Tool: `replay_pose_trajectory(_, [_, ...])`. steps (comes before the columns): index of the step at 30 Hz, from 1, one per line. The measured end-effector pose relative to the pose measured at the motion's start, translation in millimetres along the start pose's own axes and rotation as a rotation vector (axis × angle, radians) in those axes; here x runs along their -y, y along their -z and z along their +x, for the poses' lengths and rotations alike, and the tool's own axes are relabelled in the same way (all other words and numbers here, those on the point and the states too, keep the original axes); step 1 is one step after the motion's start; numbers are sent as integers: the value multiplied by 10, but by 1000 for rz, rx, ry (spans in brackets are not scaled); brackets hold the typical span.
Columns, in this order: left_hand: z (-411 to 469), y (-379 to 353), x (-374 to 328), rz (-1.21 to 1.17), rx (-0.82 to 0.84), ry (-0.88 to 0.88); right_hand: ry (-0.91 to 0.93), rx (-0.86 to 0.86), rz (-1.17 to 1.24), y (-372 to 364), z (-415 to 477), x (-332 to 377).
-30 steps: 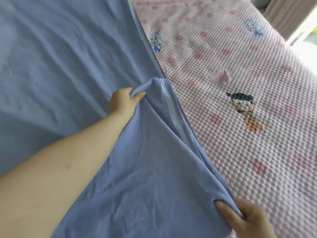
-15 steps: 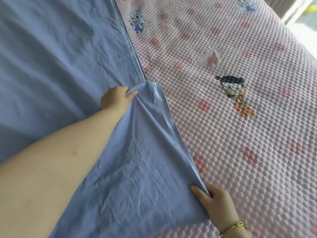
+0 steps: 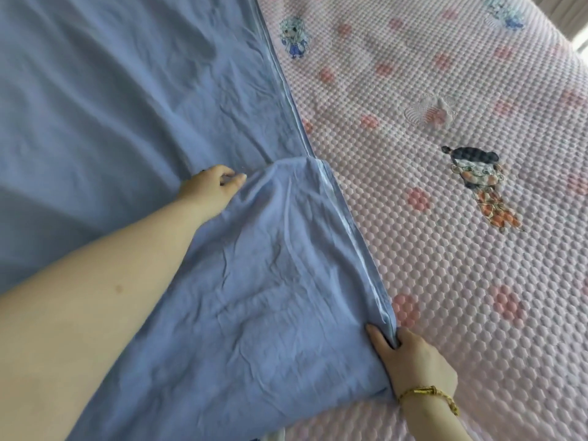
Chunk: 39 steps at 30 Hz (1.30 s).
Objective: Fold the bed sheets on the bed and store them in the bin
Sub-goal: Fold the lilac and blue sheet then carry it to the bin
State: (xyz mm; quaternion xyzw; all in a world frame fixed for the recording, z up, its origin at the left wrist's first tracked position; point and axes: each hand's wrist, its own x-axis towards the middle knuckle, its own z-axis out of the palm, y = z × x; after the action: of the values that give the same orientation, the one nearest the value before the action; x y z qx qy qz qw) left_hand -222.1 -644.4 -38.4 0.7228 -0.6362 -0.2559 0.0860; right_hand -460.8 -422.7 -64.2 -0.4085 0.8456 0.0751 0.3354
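A blue bed sheet [image 3: 111,116] covers the left half of the bed, with a near part [image 3: 270,281] folded back over itself. My left hand [image 3: 208,187] pinches the top of that folded part near the sheet's hemmed edge. At the lower right, my right hand [image 3: 413,361] grips the folded part's near corner, thumb on top of the hem. A gold bracelet sits on that wrist. No bin is in view.
A pink quilted mattress pad [image 3: 445,249] with cartoon figures and pink dots lies bare on the right half of the bed. A curtain [image 3: 572,11] and bright window light show at the top right corner.
Both hands have lowered the folded part of the sheet onto the bed. My right hand has moved up and left with its corner, so the wrist and bracelet now show.
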Motion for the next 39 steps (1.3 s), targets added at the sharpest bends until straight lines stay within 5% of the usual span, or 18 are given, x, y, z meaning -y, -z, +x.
replay_pose_trajectory(9, [-804, 823, 1675, -52, 56, 218, -45, -152, 34, 115, -364, 347])
replay_pose_trajectory(14, [-1024, 1085, 2341, -14, 135, 223, 386, -361, -101, 24, -685, 1216])
replay_pose_trajectory(18, [-1094, 1271, 2692, 69, 258, 159, 770, -331, -146, -246, -939, 2199])
replay_pose_trajectory(23, [-1110, 1358, 3035, 36, 394, 142, 801, -193, -383, -641, -1000, 2976])
replay_pose_trajectory(27, [-1036, 1536, 2992, -28, 91, 14, 705, -338, -109, -820, -1020, 3037])
replay_pose_trajectory(31, [-665, 2003, 3091, 166, -598, -176, 686, -449, -31, -955, -999, 3047])
replay_pose_trajectory(35, [-271, 1894, 3274, 561, -544, -342, 487, -241, -326, -1195, -778, 3071])
replay_pose_trajectory(39, [-139, 1490, 3583, 462, -378, -310, 413, -184, -402, -1346, -603, 3139])
